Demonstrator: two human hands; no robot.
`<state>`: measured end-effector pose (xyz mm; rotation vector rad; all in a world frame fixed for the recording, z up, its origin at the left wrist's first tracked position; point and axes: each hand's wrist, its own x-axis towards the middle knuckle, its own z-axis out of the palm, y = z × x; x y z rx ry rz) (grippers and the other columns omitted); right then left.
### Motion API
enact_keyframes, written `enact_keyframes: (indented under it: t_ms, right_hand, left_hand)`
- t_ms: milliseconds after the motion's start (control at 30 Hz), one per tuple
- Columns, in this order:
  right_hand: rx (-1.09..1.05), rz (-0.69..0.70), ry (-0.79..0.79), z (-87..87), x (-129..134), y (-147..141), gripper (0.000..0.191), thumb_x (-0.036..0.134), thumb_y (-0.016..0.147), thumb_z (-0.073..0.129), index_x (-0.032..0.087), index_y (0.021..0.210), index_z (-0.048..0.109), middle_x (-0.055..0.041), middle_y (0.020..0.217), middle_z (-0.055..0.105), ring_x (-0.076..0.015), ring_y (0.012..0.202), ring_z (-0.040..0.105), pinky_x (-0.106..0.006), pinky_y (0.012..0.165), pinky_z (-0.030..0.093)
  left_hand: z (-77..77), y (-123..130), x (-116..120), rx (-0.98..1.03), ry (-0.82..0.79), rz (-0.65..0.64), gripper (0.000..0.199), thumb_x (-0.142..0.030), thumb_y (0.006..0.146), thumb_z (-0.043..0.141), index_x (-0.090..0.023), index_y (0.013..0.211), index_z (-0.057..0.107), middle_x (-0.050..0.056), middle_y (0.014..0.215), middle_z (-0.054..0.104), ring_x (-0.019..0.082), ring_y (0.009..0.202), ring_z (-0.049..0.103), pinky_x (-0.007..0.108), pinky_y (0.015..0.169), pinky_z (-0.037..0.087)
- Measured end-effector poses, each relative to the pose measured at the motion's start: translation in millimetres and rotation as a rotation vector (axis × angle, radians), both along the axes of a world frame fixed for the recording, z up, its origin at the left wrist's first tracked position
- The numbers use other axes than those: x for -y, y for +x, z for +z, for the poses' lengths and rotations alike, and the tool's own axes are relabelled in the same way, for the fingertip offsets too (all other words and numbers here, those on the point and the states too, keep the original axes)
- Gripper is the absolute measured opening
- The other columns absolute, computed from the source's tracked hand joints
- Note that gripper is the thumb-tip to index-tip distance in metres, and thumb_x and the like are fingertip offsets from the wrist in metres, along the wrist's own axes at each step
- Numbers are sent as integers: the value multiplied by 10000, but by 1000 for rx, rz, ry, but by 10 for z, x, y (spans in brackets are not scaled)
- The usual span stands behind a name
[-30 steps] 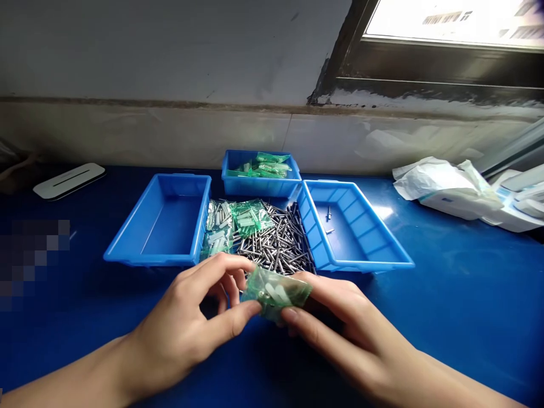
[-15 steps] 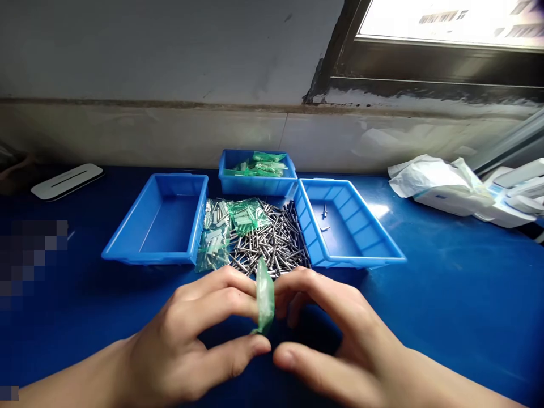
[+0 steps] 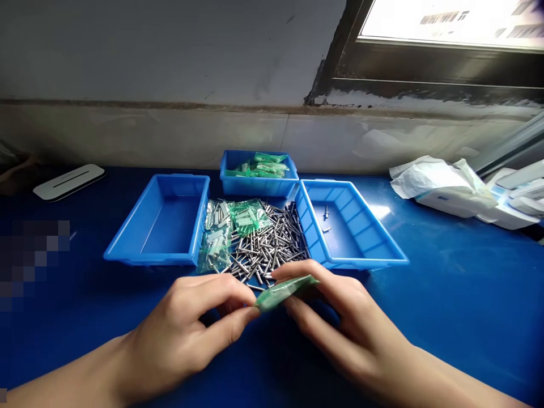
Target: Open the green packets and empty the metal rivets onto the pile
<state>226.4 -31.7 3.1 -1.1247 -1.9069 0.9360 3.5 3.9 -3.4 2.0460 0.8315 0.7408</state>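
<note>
Between my hands, above the table's near side, a small green plastic packet point(image 3: 283, 293) is tilted up toward the right. My left hand point(image 3: 204, 323) pinches its left end between thumb and fingertips. At the other end, my right hand point(image 3: 344, 317) has its thumb below and its fingers behind the packet; the exact contact is partly hidden. Just beyond the hands lies a heap of metal screws point(image 3: 272, 241). Several green packets point(image 3: 249, 217) with screws and pale plugs rest on the heap's left side.
Blue bins flank the heap: a left bin point(image 3: 123, 241) and a right bin point(image 3: 361, 262) with a couple of small pieces inside. Behind it, a smaller blue bin point(image 3: 259, 186) holds green packets. A white device point(image 3: 70, 181) lies left, white packaging point(image 3: 442, 187) right.
The packet has turned from upright to a low slant, its free end now toward the right. My left thumb and fingers have closed on its end; my right hand has come around the other side.
</note>
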Motion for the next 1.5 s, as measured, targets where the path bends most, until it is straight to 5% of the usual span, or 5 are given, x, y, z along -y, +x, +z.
enact_keyframes:
  t_ms: [633, 867, 1133, 1333, 1500]
  right_hand:
    - [-4, 39, 108, 1, -8, -28, 148, 71, 863, 548, 218, 840, 549, 10, 732, 632, -121, 601, 565, -202, 555, 473]
    - [-30, 122, 113, 13, -4, -20, 213, 41, 841, 507, 219, 899, 609, -39, 803, 648, -171, 675, 579, -268, 636, 525]
    - [-133, 149, -189, 131, -4, -3, 253, 425, 969, 589, 223, 906, 727, -10, 801, 711, -193, 715, 664, -226, 585, 555]
    - [-36, 102, -74, 79, -1, -22, 236, 317, 997, 537, 226, 851, 698, 5, 687, 656, -164, 572, 581, -232, 536, 512]
    - [28, 93, -85, 38, 19, -13, 251, 301, 991, 544, 221, 786, 664, -4, 686, 665, -159, 580, 594, -228, 554, 527]
  left_hand:
    - [16, 17, 54, 279, -146, 135, 466, -56, 902, 658, -422, 1190, 685, -88, 1020, 775, 106, 833, 765, 104, 720, 610]
    - [-12, -63, 67, 111, 209, -92, 394, -60, 897, 652, -318, 1193, 674, -1, 1181, 710, 187, 1108, 684, 235, 982, 551]
    - [-84, -55, 138, 35, 398, -89, 497, 0, 919, 471, -302, 1289, 610, 29, 1262, 607, 208, 1247, 553, 291, 1101, 435]
    - [-47, -4, 80, 122, 55, 171, 363, -109, 876, 643, -296, 1177, 561, -5, 995, 615, 152, 884, 659, 208, 780, 580]
    - [54, 33, -6, -44, -320, 57, 106, -301, 911, 598, -205, 909, 642, -21, 723, 626, 143, 658, 616, 204, 589, 511]
